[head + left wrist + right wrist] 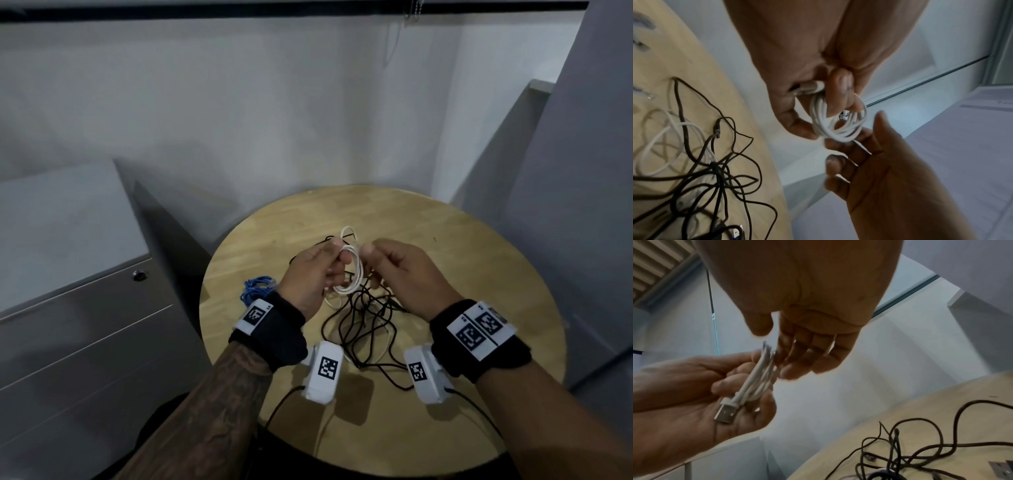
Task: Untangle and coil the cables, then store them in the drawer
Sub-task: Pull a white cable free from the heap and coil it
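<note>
A round wooden table [445, 260] stands against a pale wall [239, 102].

Bare wood along the near rim and right side of the surface [479, 274], open for a pass. Middle blocked by tangled black cables [363, 329] with loose white cable [329, 303] under them, directly below both hands. Blue coil [255, 289] near the left rim. Drawer cabinet [85, 325] close against the surface's left edge, grey panel [565, 205] to the right, wall [239, 120] behind. Little gap between left hand [315, 274] and right hand [400, 270], filled by the white coil [352, 277].
</note>
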Demonstrator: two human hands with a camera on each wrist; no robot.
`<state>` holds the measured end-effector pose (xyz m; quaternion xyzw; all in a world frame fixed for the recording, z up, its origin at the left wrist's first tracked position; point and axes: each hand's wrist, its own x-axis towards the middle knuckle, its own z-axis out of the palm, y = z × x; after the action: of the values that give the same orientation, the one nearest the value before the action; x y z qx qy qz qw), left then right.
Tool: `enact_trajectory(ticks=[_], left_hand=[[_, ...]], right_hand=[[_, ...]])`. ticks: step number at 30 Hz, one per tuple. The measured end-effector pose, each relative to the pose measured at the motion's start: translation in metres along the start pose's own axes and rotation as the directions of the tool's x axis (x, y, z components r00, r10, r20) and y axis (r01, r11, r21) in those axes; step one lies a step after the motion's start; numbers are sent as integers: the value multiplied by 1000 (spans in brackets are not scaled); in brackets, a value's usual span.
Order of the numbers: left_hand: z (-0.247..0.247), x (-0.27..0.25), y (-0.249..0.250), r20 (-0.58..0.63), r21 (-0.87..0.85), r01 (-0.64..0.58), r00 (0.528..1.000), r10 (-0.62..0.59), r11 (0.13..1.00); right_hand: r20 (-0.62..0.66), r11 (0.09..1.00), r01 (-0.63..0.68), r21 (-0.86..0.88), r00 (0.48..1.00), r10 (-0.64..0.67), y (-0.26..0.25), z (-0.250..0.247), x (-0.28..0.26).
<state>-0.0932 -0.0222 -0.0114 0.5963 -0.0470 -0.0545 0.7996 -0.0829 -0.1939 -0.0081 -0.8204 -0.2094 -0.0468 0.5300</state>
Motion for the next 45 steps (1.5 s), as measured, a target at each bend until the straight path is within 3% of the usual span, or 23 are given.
enact_trajectory(ticks=[3,6,11,15,17,22,25,31,34,36,40,45], left_hand=[[-1,-1,3,33,17,3,999,-3,1000],[0,-1,-2,83,68,0,997,-6,998],[-3,2,-6,77,98,17,997,-25,995],[-4,2,-5,95,110,14,995,-24,994],[-4,2,-5,84,97,10,996,-18,995],[0,0,-3,-15,94,-49,999,50,994],[7,0,-4,-28,83,-59,998,61,995],[10,-1,-8,-15,64,-64,998,65,996],[10,-3,-10,35,53,-74,997,72,996],[9,-5,-12,69,153,-96,994,86,984],[7,-6,-15,128,316,-175,982,141,933],[6,-4,-15,129,415,-178,982,136,892]], right_hand=[[-143,999,-36,41,989,41,-1,-5,4],[-47,986,-107,125,992,114,3,-1,7],[-33,897,-211,389,970,242,-2,2,6],[81,865,-304,399,951,297,-7,4,2],[88,877,-286,387,958,273,-11,4,1],[246,926,-209,316,960,133,-8,4,-3],[106,969,-127,211,989,106,-7,9,-3],[-68,968,-113,222,989,131,-15,14,-4],[-72,956,-154,251,982,177,-8,12,-1],[-62,952,-159,262,982,181,-3,10,1],[-63,969,-95,227,992,112,-3,6,1],[-16,992,-38,120,999,40,-6,0,2]])
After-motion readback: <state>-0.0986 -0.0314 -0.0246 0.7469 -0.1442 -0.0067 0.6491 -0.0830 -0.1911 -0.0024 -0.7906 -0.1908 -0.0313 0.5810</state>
